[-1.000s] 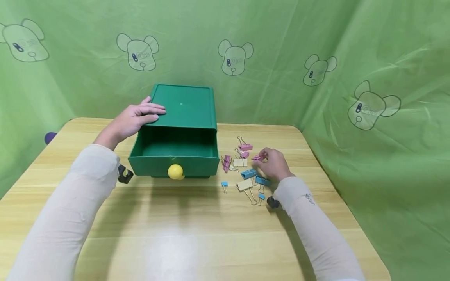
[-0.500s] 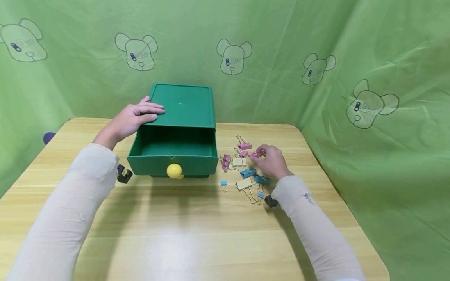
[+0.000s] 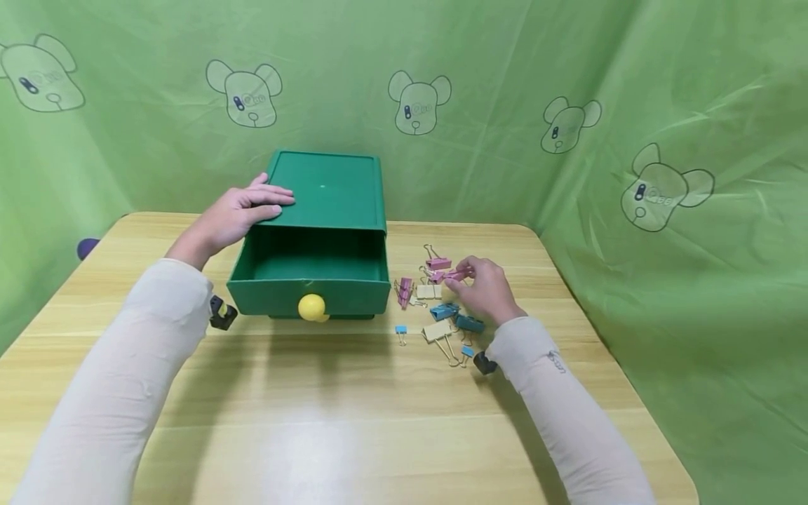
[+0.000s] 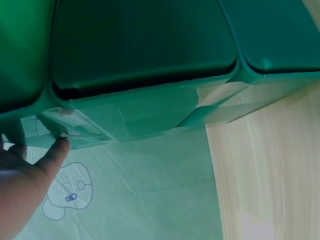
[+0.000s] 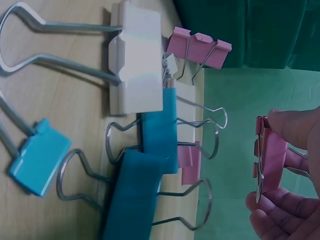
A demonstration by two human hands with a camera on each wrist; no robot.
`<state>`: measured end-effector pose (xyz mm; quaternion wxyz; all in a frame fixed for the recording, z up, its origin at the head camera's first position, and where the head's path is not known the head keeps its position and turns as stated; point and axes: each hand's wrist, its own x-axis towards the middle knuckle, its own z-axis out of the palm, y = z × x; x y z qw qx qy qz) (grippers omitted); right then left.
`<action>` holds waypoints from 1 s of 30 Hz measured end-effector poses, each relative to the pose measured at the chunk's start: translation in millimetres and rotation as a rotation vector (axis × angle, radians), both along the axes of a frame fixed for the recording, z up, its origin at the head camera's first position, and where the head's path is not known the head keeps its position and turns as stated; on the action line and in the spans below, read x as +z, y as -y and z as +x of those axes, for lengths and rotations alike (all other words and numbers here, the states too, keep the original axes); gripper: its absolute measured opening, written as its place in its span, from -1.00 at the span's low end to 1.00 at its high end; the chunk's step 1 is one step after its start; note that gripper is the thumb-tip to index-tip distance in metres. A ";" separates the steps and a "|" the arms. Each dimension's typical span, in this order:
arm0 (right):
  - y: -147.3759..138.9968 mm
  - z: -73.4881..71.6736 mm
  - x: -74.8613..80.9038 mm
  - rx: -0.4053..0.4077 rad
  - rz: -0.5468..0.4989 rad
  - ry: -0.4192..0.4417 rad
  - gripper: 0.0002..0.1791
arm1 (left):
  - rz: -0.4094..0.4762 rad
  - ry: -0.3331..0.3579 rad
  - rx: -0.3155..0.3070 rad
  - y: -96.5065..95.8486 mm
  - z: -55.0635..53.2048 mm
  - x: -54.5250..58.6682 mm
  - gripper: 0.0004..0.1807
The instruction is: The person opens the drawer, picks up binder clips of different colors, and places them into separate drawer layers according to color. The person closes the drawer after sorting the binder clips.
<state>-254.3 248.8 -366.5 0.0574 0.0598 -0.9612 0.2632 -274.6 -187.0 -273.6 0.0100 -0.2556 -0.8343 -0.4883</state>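
Note:
My left hand (image 3: 230, 214) rests on the left edge of the green drawer box (image 3: 328, 189), its fingers laid over the top. The drawer (image 3: 309, 298) is pulled out, with a yellow ball knob (image 3: 311, 307) on its front. Right of the box, my right hand (image 3: 486, 289) pinches a pink binder clip (image 5: 273, 159) between thumb and fingers. Below and left of that hand lie blue clips (image 3: 445, 311) and white ones (image 3: 438, 330). Other pink clips (image 3: 438, 264) sit just beyond the held one.
The wooden table (image 3: 353, 435) carries everything, with a small blue clip (image 3: 401, 330) near the drawer's right corner. Green curtain (image 3: 480, 168) printed with mouse heads surrounds the back and sides. Black wrist mounts (image 3: 223, 313) hang under both sleeves.
My right hand has shifted slightly left and away from me with the pink binder clip, closer to the other pink clips. The left hand stays on the box.

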 end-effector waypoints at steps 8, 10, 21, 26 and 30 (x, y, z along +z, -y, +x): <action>7.9 5.4 9.2 0.020 0.016 -0.046 -0.64 | 0.003 -0.002 -0.001 1.2 -0.5 -1.4 -0.65; 10.0 7.1 11.4 0.028 0.018 -0.058 -0.63 | 0.003 -0.002 -0.001 0.9 -0.8 -1.4 -0.65; 23.4 12.7 25.0 0.099 0.030 -0.154 -0.64 | 0.003 0.003 0.000 -0.7 2.3 -0.3 -0.65; 28.3 15.6 33.0 0.106 0.014 -0.183 -0.66 | 0.016 0.000 -0.005 -1.1 2.1 -0.3 -0.65; 32.3 17.3 38.6 0.122 -0.001 -0.194 -0.66 | 0.024 0.004 0.004 -0.2 2.5 -0.9 -0.64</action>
